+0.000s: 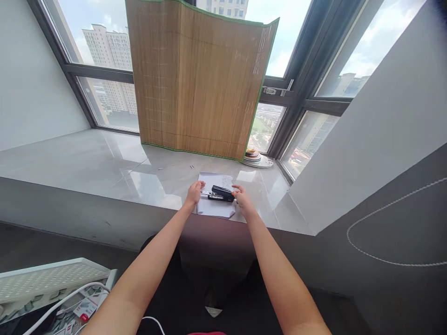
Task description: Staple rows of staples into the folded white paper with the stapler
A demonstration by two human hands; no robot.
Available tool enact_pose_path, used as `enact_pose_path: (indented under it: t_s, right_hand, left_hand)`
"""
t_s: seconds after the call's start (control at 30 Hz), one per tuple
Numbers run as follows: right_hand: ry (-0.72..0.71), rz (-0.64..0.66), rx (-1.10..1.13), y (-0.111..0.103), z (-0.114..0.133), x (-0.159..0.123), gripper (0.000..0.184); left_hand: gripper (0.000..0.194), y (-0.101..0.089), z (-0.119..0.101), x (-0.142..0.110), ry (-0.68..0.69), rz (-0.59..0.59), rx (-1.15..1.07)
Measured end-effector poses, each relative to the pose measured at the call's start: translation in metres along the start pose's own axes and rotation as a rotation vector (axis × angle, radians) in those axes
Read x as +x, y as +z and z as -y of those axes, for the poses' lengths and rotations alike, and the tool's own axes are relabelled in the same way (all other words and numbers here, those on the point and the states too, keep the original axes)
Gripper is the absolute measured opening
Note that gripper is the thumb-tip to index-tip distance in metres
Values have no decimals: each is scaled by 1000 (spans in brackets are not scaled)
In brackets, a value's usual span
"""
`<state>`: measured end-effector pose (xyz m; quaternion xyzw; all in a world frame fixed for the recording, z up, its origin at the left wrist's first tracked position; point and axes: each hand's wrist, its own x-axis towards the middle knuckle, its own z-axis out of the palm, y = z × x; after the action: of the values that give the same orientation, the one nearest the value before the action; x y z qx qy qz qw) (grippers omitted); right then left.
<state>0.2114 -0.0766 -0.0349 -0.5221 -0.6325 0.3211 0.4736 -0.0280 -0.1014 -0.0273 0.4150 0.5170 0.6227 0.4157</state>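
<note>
A black stapler (221,197) is over white paper sheets (215,210) at the front of the window sill. Its arms are spread apart, and a thin metal part sticks out toward the left. Around the stapler's right end, my right hand (243,200) is closed, with a small orange spot beside the fingertips. My left hand (194,192) is at the paper's left edge, by the tip of the metal part. Its fingers are curled together; whatever is between them is too small to make out. Dark print shows on the paper's upper right.
Behind the paper stands a bamboo mat (206,83) with green edging, against the window. Stacked plates (256,159) sit at its right corner. Tiny slivers (192,166) lie on the sill (87,163). At lower left is a white basket (52,274) with boxes and a cable.
</note>
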Motion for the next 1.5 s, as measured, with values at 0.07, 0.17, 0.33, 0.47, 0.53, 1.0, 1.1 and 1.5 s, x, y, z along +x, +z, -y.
enact_pose_path:
  t_s: [0.07,0.17,0.33,0.47,0.53,1.0,1.1,1.5]
  right_hand:
    - [62,-18,40,-2,5,2,52]
    - [-4,-26,95,-2,15,2,50]
    - [-241,183,-124,12,30,-7,30]
    - [-500,45,-323,33,55,-22,25]
    - [-705,60,-442,46,72,-31,29]
    - [-510,-219,-370,73,73,-46,29]
    - [-158,-216,-303,64,60,-41,29]
    - [-382,109,-162,120,115,-56,11]
  left_hand:
    - [28,-1,-2,-1,-23,-12,-55]
    - [36,-4,-5,-1,-48,-28,-138]
    - [52,-17,-9,2,-154,-45,-469]
    - [56,-31,-9,5,-227,-9,-689]
    - [60,-35,-8,5,-220,29,-717]
    - [58,-37,-13,-3,-258,-55,-1008]
    - [56,-37,-19,-5,-296,-68,-1063]
    - [51,-18,-30,-35,-87,22,-752]
